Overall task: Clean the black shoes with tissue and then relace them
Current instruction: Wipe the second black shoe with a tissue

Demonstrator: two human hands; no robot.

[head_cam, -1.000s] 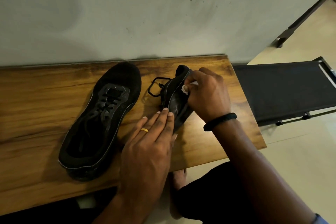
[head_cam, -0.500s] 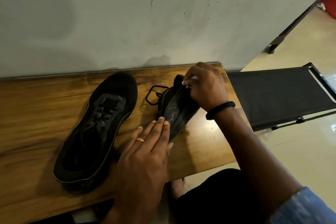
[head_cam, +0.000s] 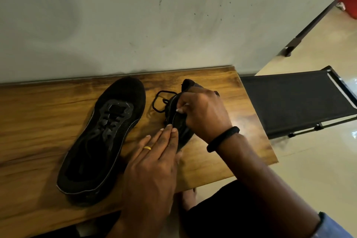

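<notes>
— So, what is nearest?

— A knee in dark cloth at the near right, and a bare foot (head_cam: 188,198) under the near edge of the wooden table (head_cam: 38,114). Above them the left hand (head_cam: 154,162) lies flat, fingers together and stretched out, a gold ring (head_cam: 147,148) on one finger. Its fingertips press against the near end of the tipped shoe (head_cam: 178,121). It grips nothing; it only steadies.

— And the other hand?

— The right hand (head_cam: 202,114), with a black wristband (head_cam: 223,139), is curled over the sole side of that shoe, fingers pinched tight. A speck of white shows at the fingertips, likely the tissue, but I cannot tell for sure.

— How does that shoe lie?

— On its side, near the right end of the table, toe pointing far. A black lace (head_cam: 161,101) loops out from it onto the wood at its left.

— The second one?

— The upright shoe (head_cam: 104,137) stands on its sole to the left, apart from both hands, toe toward the grey wall (head_cam: 135,15).

— Anything beyond the table?

— A black folding frame (head_cam: 293,102) on the pale floor at the right, and something red at the far right corner.
</notes>
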